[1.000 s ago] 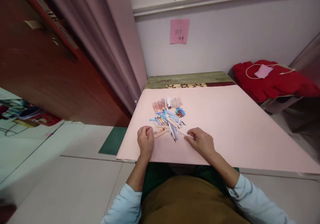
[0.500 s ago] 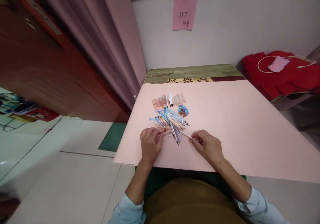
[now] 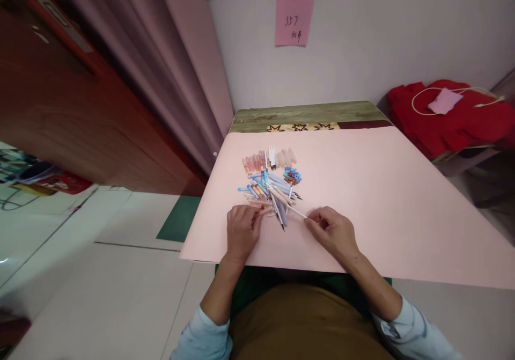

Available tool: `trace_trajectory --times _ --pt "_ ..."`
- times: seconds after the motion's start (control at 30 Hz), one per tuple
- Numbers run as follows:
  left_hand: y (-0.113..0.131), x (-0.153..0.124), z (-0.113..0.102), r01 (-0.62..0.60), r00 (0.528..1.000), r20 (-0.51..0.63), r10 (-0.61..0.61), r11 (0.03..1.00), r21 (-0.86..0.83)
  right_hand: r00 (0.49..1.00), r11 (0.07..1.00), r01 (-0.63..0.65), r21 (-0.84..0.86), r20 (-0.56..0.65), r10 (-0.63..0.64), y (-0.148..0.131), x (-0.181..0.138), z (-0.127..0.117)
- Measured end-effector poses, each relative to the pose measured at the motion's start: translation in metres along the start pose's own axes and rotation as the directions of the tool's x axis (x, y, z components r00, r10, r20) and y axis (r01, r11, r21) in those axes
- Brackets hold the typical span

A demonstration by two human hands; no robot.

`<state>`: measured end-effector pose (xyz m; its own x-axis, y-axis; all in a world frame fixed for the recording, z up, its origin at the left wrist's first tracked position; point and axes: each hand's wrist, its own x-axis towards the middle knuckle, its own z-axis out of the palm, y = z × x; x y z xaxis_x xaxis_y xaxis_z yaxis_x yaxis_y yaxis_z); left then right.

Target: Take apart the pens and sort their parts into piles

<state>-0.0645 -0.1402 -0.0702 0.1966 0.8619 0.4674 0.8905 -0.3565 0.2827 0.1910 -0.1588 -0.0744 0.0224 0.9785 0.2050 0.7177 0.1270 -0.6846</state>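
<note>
A loose pile of pen parts (image 3: 267,188), with blue, lilac and beige barrels, lies on the pink paper in front of me. My right hand (image 3: 335,235) pinches the near end of a thin white pen refill (image 3: 296,212), whose other end reaches into the pile. At the pile's left front edge, my left hand (image 3: 243,230) is closed around a slim beige pen barrel (image 3: 264,210); the fingers hide most of it. Behind the pile lie a row of pinkish clear barrels (image 3: 253,162), a bundle of white refills (image 3: 272,157) and a small heap of blue and brown caps (image 3: 292,175).
Pink paper (image 3: 382,204) covers most of the table, whose green patterned top (image 3: 301,114) shows at the back. To the right, red cloth (image 3: 454,118) carries a white cable. A curtain (image 3: 189,54) and a wooden door (image 3: 80,118) stand at the left.
The whole view has shifted slightly. Both hands keep their grip at the pile, with hardly any movement.
</note>
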Motion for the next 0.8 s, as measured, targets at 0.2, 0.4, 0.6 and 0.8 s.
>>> trace_trajectory --times 0.2,0.4,0.6,0.8 --pt "-0.001 0.001 0.0 -0.025 1.0 0.0 0.025 0.999 -0.043 1.0 1.0 0.002 0.005 -0.01 -0.002 -0.001 0.0 0.0" --pt "-0.005 -0.002 0.003 -0.001 0.992 -0.124 -0.016 0.991 -0.131 0.994 0.985 -0.086 0.151 -0.052 0.094 0.002 -0.001 0.002" --pt "-0.009 -0.009 0.007 0.222 0.94 -0.179 -0.29 0.92 -0.324 0.974 0.93 -0.086 0.357 -0.165 0.153 0.004 0.001 0.001" --pt "-0.007 -0.005 0.003 0.086 0.973 -0.188 -0.135 0.965 -0.248 0.984 0.993 0.008 0.122 -0.179 0.014 0.0 -0.001 -0.002"
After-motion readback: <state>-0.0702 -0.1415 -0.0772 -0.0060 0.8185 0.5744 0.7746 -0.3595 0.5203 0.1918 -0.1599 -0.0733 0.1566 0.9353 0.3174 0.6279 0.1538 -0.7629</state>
